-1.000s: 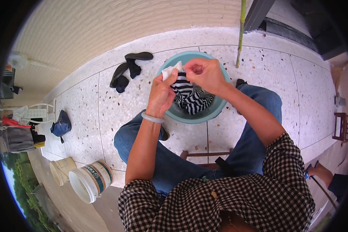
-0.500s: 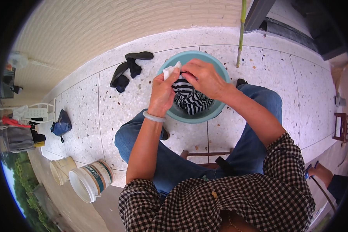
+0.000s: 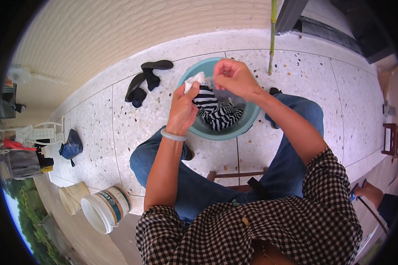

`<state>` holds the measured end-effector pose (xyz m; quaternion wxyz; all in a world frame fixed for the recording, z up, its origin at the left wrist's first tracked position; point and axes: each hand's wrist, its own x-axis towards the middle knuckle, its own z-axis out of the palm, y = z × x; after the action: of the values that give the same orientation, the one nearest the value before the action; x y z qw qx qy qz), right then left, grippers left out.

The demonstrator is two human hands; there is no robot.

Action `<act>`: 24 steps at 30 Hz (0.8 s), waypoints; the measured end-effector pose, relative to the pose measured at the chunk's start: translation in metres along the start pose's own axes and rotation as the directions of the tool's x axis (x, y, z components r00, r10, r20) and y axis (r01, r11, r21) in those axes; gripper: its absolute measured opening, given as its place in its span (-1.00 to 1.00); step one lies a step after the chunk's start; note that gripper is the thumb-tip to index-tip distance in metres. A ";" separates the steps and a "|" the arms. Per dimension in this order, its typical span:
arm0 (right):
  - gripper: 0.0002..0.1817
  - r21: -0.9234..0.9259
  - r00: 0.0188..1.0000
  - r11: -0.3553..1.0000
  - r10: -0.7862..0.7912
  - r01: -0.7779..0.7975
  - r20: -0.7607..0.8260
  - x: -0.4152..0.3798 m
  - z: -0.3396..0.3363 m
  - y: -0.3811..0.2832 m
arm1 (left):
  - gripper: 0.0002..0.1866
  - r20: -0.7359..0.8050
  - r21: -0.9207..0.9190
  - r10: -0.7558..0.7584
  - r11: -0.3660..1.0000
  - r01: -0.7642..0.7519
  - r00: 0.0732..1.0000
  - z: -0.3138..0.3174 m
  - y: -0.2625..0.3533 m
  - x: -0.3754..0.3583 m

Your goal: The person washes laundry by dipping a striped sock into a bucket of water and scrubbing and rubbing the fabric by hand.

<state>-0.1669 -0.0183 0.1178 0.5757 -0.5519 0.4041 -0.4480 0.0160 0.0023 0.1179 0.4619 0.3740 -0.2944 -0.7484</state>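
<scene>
While the striped cloth sits partly in the blue basin, left hand grips white fabric at its upper end.
Right hand just beside, over basin, fingers curled; can't tell if holding anything. Black shoes on speckled floor nearby.

I have matt cloth near the lower edge of my smooth plastic basin; my jeans are matt denim, my bangle smooth, the wall rough.
</scene>
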 end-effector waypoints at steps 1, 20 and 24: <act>-0.93 -0.002 1.000 1.000 -0.016 0.016 0.001 -0.001 0.002 0.002 | -0.78 0.001 0.000 -0.005 1.000 0.005 1.000 -0.001 -0.001 0.000; -0.95 0.043 0.998 0.999 -0.026 0.028 -0.056 0.003 0.000 0.008 | -0.78 0.003 0.045 0.016 0.999 -0.016 1.000 0.002 0.000 -0.004; -0.94 0.051 0.997 0.995 -0.080 0.080 0.001 -0.005 0.005 0.000 | -0.77 -0.009 0.023 -0.007 1.000 0.007 1.000 -0.001 0.001 -0.003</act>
<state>-0.1637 -0.0127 0.1178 0.5716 -0.5536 0.3692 -0.4801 0.0187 0.0048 0.1192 0.4562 0.3834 -0.2994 -0.7452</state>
